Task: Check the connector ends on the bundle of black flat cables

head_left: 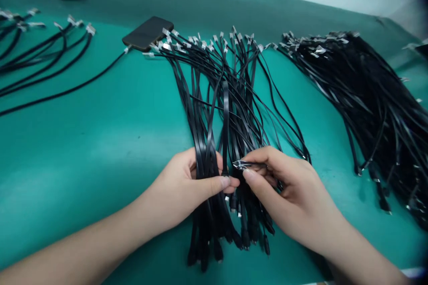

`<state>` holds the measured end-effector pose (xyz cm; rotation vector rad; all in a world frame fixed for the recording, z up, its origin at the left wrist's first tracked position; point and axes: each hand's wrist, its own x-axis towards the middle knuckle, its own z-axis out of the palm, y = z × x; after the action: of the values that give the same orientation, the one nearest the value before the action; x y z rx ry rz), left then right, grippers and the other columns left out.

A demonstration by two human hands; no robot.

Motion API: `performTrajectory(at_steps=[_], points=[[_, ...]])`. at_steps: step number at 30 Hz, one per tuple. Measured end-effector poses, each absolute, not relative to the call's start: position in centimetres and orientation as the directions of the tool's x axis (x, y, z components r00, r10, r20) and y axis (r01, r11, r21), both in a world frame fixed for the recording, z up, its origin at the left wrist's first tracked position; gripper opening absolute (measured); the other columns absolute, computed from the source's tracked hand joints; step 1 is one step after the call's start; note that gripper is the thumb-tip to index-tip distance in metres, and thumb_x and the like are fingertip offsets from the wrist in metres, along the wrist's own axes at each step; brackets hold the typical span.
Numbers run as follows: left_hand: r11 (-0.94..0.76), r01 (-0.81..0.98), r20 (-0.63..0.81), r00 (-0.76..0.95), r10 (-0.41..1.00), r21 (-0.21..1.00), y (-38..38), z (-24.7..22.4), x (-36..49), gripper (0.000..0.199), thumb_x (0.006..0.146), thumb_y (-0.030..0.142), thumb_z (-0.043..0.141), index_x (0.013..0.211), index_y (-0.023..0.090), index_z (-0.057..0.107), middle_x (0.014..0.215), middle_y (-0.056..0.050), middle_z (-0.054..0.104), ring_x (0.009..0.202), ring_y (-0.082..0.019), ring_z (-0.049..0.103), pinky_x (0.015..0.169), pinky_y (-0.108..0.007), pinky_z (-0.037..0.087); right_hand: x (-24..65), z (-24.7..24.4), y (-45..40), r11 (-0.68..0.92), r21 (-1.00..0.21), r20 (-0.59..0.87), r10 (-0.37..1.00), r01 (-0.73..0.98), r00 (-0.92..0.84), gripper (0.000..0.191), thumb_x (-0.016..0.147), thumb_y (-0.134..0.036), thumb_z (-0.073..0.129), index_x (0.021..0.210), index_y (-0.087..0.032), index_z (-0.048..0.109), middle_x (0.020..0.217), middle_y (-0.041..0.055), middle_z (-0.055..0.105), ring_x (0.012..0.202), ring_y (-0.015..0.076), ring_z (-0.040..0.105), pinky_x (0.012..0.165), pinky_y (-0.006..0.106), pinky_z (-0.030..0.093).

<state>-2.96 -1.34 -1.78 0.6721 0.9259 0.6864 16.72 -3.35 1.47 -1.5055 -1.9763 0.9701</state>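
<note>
My left hand (197, 182) is closed around part of a bundle of flat black USB cables (230, 98). Its thumb and a finger pinch one cable near its small black plug, whose metal tip (227, 197) points down. Just to the right, my right hand (284, 187) is closed in a pinch on a small shiny, clear-and-silver piece (238, 164) with a dark stem; its exact kind I cannot make out. The bundle's silver plugs (214, 44) fan out at the far end, and black plug ends (203, 258) hang toward me below my hands.
A dark phone (149, 33) lies behind the bundle, with a plugged-in black cable (73, 87) running left. To the right spreads a large pile of black cables (361, 84); more cables (50, 62) lie at left. Everything rests on a green mat (100, 156).
</note>
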Motion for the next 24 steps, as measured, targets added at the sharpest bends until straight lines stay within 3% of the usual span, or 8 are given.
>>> performTrajectory(at_steps=[6, 13, 24], points=[[0.553, -0.153, -0.457, 0.409, 0.79, 0.819, -1.43, -1.78, -2.98, 0.019, 0.072, 0.016, 0.082, 0.076, 0.017, 0.064, 0.072, 0.002, 0.076, 0.07, -0.01, 0.07, 0.069, -0.02, 0.055, 16.64, 1.62, -3.39, 0.135, -0.768, -0.111, 0.935, 0.627, -0.337, 0.011, 0.099, -0.023, 0.053, 0.096, -0.023, 0.064, 0.075, -0.0016, 0.073, 0.058, 0.0117, 0.064, 0.044, 0.021, 0.044], [0.538, -0.136, -0.449, 0.407, 0.796, 0.832, -1.38, -1.62, -2.92, 0.018, 0.075, 0.018, 0.079, 0.073, 0.017, 0.061, 0.069, 0.004, 0.072, 0.069, -0.01, 0.068, 0.067, -0.02, 0.052, 16.51, 1.67, -3.37, 0.106, -0.762, -0.146, 0.933, 0.639, -0.329, 0.013, 0.101, -0.024, 0.053, 0.099, -0.023, 0.066, 0.063, -0.0041, 0.063, 0.064, 0.014, 0.07, 0.046, 0.021, 0.047], [0.532, -0.144, -0.447, 0.386, 0.807, 0.835, -1.59, -1.63, -2.97, 0.021, 0.074, 0.02, 0.08, 0.074, 0.018, 0.06, 0.068, 0.004, 0.072, 0.068, -0.011, 0.067, 0.065, -0.021, 0.05, 16.54, 1.48, -3.52, 0.116, -0.787, -0.141, 0.922, 0.606, -0.36, 0.012, 0.101, -0.026, 0.054, 0.096, -0.024, 0.065, 0.063, -0.0014, 0.063, 0.066, 0.0173, 0.071, 0.039, 0.023, 0.043]])
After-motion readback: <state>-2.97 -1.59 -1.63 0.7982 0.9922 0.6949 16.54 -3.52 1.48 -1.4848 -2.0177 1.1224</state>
